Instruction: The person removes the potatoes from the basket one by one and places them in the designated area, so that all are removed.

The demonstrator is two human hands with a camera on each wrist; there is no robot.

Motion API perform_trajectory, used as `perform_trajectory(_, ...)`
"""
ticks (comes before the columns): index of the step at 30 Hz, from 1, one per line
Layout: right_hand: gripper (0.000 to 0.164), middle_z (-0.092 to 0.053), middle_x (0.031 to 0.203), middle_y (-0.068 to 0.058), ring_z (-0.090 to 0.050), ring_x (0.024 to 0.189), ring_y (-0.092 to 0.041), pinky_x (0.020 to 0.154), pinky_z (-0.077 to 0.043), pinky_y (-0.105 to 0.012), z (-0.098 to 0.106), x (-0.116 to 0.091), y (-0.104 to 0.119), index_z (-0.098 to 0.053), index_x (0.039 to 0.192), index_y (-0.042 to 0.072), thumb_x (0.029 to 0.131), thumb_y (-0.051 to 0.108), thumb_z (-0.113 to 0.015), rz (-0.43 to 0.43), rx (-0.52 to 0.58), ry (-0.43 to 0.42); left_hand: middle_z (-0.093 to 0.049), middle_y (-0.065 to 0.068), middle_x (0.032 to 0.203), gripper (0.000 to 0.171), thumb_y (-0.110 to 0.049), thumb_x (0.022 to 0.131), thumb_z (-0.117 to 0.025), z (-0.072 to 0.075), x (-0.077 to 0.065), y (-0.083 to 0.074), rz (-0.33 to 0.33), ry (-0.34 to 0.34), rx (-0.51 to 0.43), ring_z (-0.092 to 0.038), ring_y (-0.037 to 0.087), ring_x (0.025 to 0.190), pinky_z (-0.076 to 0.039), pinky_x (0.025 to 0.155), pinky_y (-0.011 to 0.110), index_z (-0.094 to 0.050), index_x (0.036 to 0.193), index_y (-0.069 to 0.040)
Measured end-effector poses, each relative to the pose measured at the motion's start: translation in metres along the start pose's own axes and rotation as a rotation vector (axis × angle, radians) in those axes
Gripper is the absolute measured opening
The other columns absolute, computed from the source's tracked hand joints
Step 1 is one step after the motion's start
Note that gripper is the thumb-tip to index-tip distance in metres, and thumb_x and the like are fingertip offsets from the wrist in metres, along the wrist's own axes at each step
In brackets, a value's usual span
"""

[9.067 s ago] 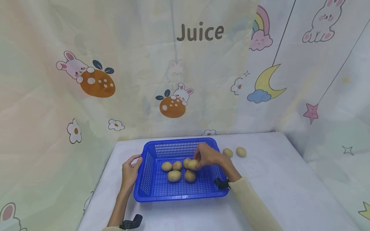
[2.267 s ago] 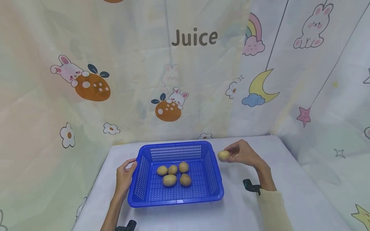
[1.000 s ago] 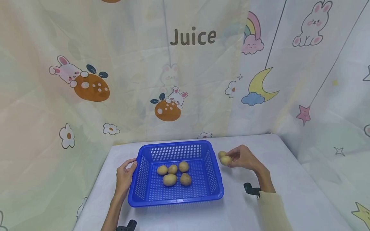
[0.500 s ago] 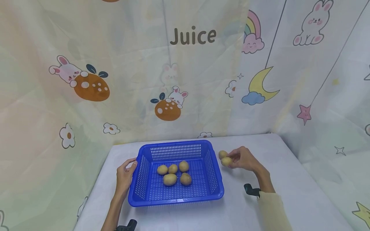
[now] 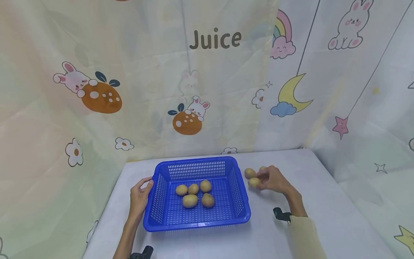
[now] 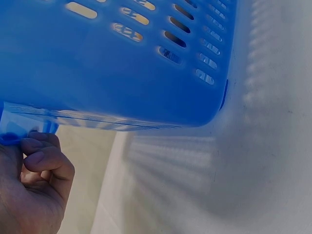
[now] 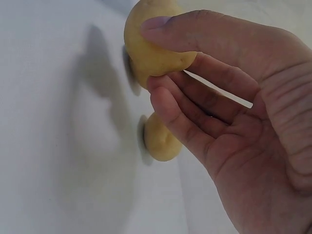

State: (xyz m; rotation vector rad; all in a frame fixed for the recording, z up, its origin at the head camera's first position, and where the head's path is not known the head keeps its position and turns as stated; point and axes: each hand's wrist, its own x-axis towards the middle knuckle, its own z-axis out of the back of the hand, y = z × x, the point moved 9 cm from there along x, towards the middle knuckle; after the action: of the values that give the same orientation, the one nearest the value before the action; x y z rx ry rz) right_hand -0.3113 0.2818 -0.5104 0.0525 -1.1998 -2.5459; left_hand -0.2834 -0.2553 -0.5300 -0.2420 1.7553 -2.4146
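My left hand [image 5: 139, 198] grips the left rim of a blue plastic basket [image 5: 197, 227], its curled fingers at the rim in the left wrist view. Inside the basket lie several potatoes [image 5: 190, 201] on the slotted floor. To the right of the basket, my right hand [image 5: 273, 180] pinches a potato [image 5: 254, 182] between thumb and fingers, low over the table. Just behind it sits another potato [image 5: 249, 173]. A third potato [image 5: 263, 168] is mostly hidden by the hand. In the right wrist view, the thumb lies across the held potato [image 7: 156, 44], and a loose potato [image 7: 162, 139] shows below it.
A white cloth covers the table [image 5: 271, 230]. Printed curtains [image 5: 145, 90] hang behind it and on both sides. A black wrist camera [image 5: 281, 214] sits on my right wrist, another [image 5: 142, 253] on my left.
Earlier, my right hand held a potato inside the basket; it has since moved out to the right. Over the last second, hand and potato shifted slightly nearer, uncovering more of the potato behind.
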Motion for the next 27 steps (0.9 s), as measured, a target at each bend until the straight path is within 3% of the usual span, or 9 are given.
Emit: perform_trajectory(27, 0.042, -0.075, 0.098, -0.011, -0.069, 0.087, -0.023, 0.076, -0.058, -0.024, -0.007, -0.004, -0.013, -0.082, 0.111, -0.003, 0.072, 0.002, -0.096, -0.05, 0.001, 0.002, -0.082, 0.023, 0.108, 0.039, -0.03, 0.116, -0.056, 0.0, -0.001, -0.003, 0.005, -0.009, 0.0, -0.077, 0.006, 0.07, -0.061, 0.063, 0.023, -0.065, 0.144, -0.004)
